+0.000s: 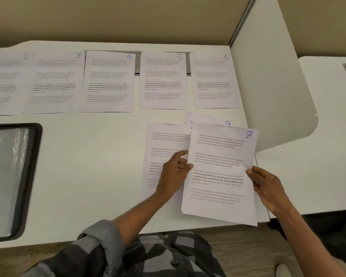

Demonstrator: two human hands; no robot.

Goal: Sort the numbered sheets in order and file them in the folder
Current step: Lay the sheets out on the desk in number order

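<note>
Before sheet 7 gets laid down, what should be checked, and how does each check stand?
1. Grip on sheet 7: right hand pinches its right edge, left hand holds its left edge. Ok.
2. Row order: 2 through sheet 6 reads in sequence. Ok.
3. Room right of sheet 6: partition stands close. Not ok.
4. Sheet 8 found: sheet 9 shows; the half-covered sheet hides its number. Cannot tell.
5. Sheet 1 placed: row runs out of view. Cannot tell.
6. Folder open: blurred. Cannot tell.

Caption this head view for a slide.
Right hand holds sheet 7, left hand at its edge; sheets 2 to 6 laid out.
</note>
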